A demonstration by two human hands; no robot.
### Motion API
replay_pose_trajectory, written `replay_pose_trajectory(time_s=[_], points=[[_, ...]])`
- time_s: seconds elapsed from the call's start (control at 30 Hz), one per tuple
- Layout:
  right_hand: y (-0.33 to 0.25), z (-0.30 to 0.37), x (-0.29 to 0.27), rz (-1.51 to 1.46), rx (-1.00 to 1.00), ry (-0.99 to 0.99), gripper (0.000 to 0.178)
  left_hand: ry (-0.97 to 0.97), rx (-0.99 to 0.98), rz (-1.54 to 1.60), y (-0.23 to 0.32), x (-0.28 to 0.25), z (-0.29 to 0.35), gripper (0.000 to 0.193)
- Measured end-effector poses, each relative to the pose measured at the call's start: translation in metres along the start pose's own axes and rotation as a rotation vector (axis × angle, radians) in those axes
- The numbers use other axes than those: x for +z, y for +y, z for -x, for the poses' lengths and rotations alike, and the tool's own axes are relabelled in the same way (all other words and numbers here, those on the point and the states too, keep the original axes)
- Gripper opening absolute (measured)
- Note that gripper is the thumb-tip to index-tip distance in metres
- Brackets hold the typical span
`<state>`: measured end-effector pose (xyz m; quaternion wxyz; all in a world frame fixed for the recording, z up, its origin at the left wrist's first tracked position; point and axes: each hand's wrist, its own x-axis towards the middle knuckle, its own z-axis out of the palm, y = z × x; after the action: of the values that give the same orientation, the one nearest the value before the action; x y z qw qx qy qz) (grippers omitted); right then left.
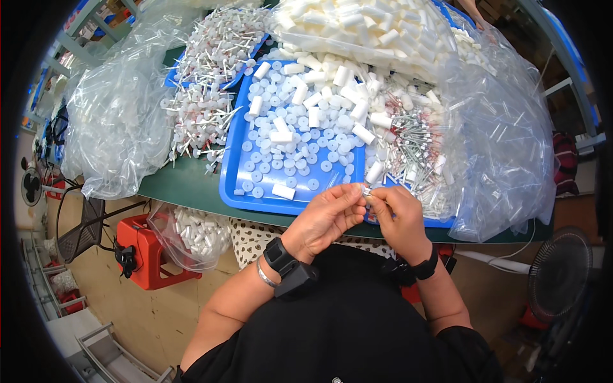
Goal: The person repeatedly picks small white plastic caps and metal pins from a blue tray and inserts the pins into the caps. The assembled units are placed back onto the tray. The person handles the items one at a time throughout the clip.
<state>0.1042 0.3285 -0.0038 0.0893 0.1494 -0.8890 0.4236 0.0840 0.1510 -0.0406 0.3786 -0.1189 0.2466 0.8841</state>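
Observation:
My left hand and my right hand meet over the front edge of the blue tray, fingertips pinched together. Between them is a small whitish piece, mostly hidden by the fingers, so its exact kind does not show. Just beyond, the tray holds many translucent round discs with centre holes and short white cylinders. To the right of my fingertips lies a pile of metal screws or pins with white and reddish parts.
Heaped left of the tray are thin pins with disc heads. A large bag of white cylinders lies at the back. Clear plastic bags flank the green table. A red stool and a fan stand below.

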Motion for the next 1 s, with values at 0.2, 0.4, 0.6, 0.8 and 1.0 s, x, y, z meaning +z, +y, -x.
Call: replay_pose_trajectory(time_s=[0.2,0.4,0.6,0.8,1.0], points=[[0.024,-0.008,-0.044,0.191,0.053,0.009,0.009,0.128,0.17,-0.011,0.025,-0.005,0.008,0.025],[0.036,-0.001,-0.045,0.536,-0.166,-0.147,0.006,0.164,0.149,-0.048,0.023,-0.002,0.007,0.025],[0.046,-0.01,-0.028,0.776,-0.327,-0.262,0.005,0.168,0.132,-0.088,0.021,0.001,0.006,0.022],[0.048,-0.011,-0.039,0.524,-0.179,-0.197,0.005,0.161,0.171,-0.073,0.022,0.003,0.011,0.024],[0.012,-0.01,-0.035,-0.016,0.05,-0.066,0.014,0.103,0.177,-0.066,0.019,0.01,0.006,0.028]])
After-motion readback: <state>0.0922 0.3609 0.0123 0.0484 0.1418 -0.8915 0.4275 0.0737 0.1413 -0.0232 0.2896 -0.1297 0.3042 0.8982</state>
